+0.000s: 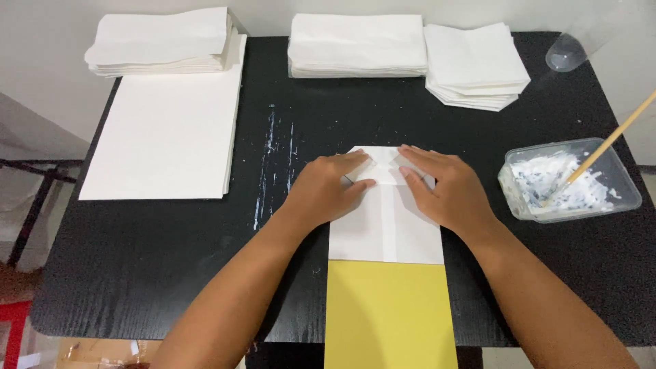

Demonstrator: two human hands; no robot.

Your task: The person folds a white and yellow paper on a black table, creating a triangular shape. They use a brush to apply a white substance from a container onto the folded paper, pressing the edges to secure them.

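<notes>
Fingers of the left hand lay flat and close together, pressing down on the upper left of a white folded paper piece, while the right hand mirrored them, its fingers slightly spread and flat over the upper right; neither hand pinched anything. That paper piece sat on the black counter, just in front of the person, its lower end overlapping a yellow sheet that ran off the near edge. Its top showed small angled folds between the two sets of fingertips. It looked thin, light and soft, easily creased or shifted, so pressing on the flaps and lifting by an edge seemed the sensible hold. To the right stood a clear plastic tub of white paste with a wooden stick leaning in it, well apart from the hands. A stack of white sheets lay at the left, and piles of folded white paper lined the far edge.
</notes>
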